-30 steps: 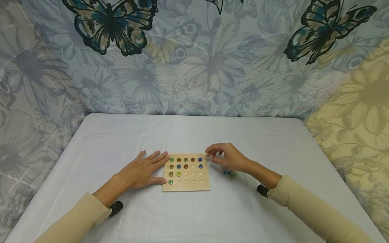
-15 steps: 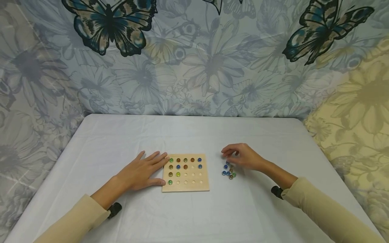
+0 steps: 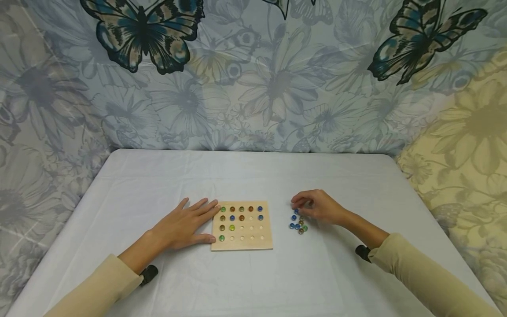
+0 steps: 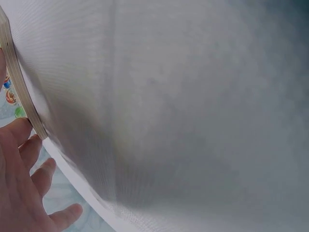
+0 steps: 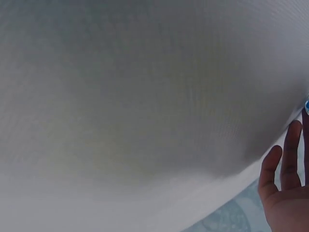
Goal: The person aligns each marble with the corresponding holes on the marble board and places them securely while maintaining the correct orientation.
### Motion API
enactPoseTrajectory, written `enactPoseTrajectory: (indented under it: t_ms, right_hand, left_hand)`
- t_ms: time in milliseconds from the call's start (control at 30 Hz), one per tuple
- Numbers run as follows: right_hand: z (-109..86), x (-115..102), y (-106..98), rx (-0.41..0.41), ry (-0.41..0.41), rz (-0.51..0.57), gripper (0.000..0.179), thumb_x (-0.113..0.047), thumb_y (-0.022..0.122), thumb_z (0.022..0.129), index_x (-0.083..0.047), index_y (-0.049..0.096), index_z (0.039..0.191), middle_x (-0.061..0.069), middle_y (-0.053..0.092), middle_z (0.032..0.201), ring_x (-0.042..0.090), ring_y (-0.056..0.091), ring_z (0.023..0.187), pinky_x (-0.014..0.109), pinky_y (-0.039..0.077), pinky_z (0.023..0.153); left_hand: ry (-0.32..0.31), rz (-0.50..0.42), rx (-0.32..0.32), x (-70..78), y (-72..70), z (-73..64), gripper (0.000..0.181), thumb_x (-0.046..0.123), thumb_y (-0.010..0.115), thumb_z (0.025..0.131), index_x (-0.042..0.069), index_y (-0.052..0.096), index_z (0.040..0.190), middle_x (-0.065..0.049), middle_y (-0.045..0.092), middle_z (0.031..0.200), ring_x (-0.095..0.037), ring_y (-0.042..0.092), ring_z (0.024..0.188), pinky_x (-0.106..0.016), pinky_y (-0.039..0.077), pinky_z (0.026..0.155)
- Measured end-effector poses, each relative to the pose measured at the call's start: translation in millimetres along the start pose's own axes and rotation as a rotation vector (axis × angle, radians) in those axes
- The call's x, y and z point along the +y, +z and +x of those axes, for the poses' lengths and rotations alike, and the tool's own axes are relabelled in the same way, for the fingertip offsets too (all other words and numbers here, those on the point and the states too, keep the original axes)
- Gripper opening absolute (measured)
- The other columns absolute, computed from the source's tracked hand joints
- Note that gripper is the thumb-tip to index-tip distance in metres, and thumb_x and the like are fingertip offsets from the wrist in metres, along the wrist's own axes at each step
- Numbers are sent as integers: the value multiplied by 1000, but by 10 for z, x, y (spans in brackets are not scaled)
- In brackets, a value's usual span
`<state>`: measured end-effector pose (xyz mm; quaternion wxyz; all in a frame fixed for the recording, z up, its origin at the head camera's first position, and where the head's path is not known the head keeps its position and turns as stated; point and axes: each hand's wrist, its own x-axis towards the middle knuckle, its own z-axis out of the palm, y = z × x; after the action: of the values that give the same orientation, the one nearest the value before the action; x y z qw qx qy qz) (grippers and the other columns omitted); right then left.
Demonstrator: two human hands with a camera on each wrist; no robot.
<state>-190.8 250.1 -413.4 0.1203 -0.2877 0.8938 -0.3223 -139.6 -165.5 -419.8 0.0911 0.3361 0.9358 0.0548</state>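
My left hand (image 3: 180,226) lies spread beside the wooden board (image 3: 257,244), its thumb and a fingertip on the left edge. Several glass marbles sit in the board's holes, filling the back row, such as a blue marble (image 3: 260,209). Other holes in the front right part are bare. Right of the board, my right hand (image 3: 322,208) reaches over a small cluster of loose marbles (image 3: 297,226), fingers bent down near a blue marble (image 3: 296,211). Whether its fingertips pinch a marble is hidden. The right wrist view catches a blue marble (image 5: 307,106) by a fingertip.
A white cloth (image 3: 178,176) covers the table. Behind it hangs a floral fabric backdrop (image 3: 277,97) with large butterflies. Both sleeves are beige, and a dark wrist camera (image 3: 148,275) is worn at each cuff.
My right hand has moved right, from the board's back right corner to the loose marbles, then slightly lower over them. The left hand stays on the board.
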Motion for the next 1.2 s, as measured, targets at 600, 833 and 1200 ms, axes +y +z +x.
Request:
enactPoseTrajectory:
  t_ms: [600,833,1200]
  right_hand:
    - [4,0,21,30,12,-4,26,4,73,86,-4,71,110,-3,75,97,16,69,94,36,53,81]
    - [2,-10,16,25,16,-3,26,4,73,85,-3,71,111,-2,75,97,16,69,95,36,53,82]
    - [13,-8,18,23,9,-9,28,5,73,85,-3,71,111,-3,75,98,16,68,93,39,53,81]
  left_hand:
    - [-4,-15,-3,-7,1,3,87,71,46,93,18,28,159,-1,24,164,-28,22,150,-66,17,115]
    - [-6,-12,-1,-8,6,-1,87,71,46,93,19,28,159,0,24,164,-28,22,150,-66,17,115]
    - [-11,-15,-7,-2,3,1,86,71,46,93,19,28,159,0,23,164,-28,22,150,-66,17,115]
